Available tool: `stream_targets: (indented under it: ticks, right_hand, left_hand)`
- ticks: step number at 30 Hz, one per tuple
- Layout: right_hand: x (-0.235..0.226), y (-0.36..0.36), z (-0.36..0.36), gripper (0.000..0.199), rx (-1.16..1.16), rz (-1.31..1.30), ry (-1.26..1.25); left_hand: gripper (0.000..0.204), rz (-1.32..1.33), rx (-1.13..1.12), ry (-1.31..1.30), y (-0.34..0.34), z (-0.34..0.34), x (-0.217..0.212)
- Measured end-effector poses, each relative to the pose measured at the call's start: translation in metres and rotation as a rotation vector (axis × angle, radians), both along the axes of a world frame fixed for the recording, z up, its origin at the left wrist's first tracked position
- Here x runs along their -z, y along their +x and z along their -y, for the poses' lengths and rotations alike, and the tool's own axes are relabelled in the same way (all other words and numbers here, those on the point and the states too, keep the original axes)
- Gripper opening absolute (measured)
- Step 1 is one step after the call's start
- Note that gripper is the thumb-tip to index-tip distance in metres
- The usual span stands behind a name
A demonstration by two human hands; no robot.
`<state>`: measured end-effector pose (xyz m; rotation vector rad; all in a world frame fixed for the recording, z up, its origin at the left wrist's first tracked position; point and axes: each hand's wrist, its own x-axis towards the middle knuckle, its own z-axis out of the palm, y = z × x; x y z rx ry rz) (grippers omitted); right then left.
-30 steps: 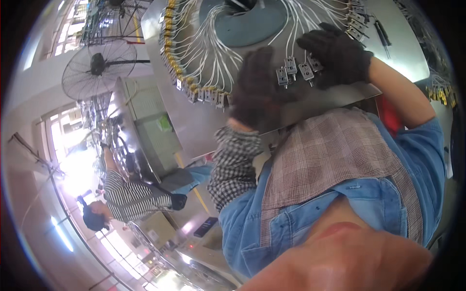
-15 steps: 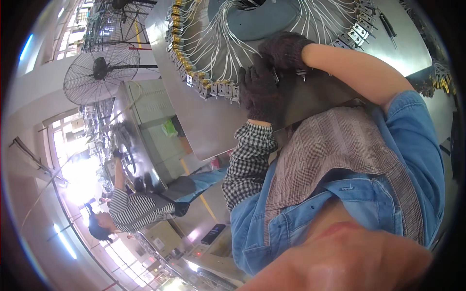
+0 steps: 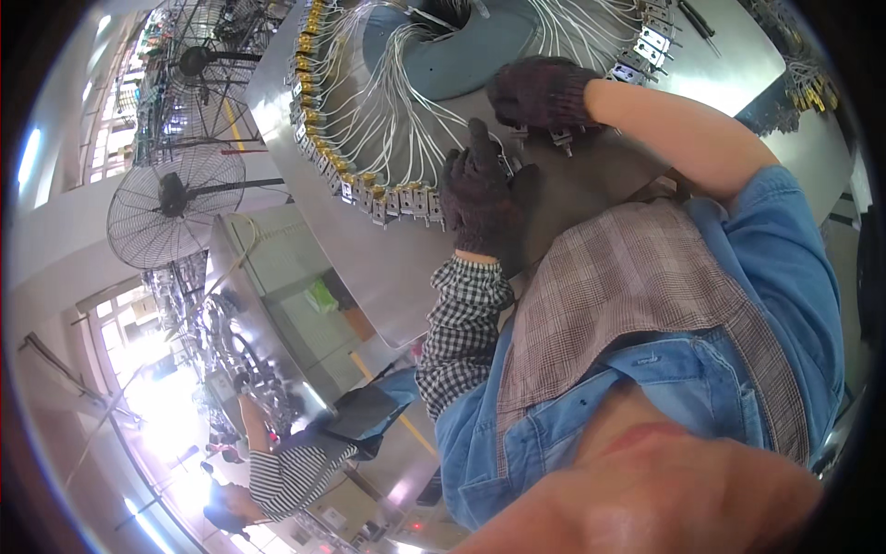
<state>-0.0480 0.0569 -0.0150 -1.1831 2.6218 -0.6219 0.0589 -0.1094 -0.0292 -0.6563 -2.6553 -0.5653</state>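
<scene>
A ring of small metal blocks, some with brass-coloured parts, lies on a steel table. White wires run from them to a grey round hub. My left hand, in a dark knitted glove, lies at the ring's near side, fingers stretched out and thumb apart. It touches or nearly touches the blocks beside it; a small metal piece shows by its thumb. My right hand, gloved alike, is curled over the ring further right. Its fingertips are hidden, so what they grip does not show. Two blocks stick out below it.
The bare steel table ends close to my body. Thin dark-handled tools lie at the far right, near a bundle of yellow-tipped parts. To the left are pedestal fans and a person in a striped top at another bench.
The view has shifted, so the table sits further left. My hands have moved apart a little, the left one with its thumb spread. The person in stripes has bent further over the bench.
</scene>
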Motion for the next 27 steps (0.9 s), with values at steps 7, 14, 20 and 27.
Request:
stream_targets:
  ticks: [7, 14, 20, 27]
  right_hand:
    - [0.004, 0.037, 0.006, 0.029, 0.116, -0.313, 0.072]
    - [-0.036, 0.048, -0.017, 0.033, -0.018, -0.001, 0.218]
    - [0.017, 0.061, -0.035, 0.048, 0.141, -0.745, 0.211]
    - [-0.012, 0.059, -0.025, 0.04, 0.1, -0.223, 0.278]
  left_hand:
    - [0.069, 0.107, -0.014, -0.035, -0.004, 0.003, 0.003]
    - [0.07, 0.09, -0.022, -0.055, 0.003, 0.002, -0.014]
    - [0.072, 0.091, 0.01, -0.131, 0.005, -0.006, -0.024]
    - [0.068, 0.149, 0.001, -0.15, 0.007, -0.006, -0.022]
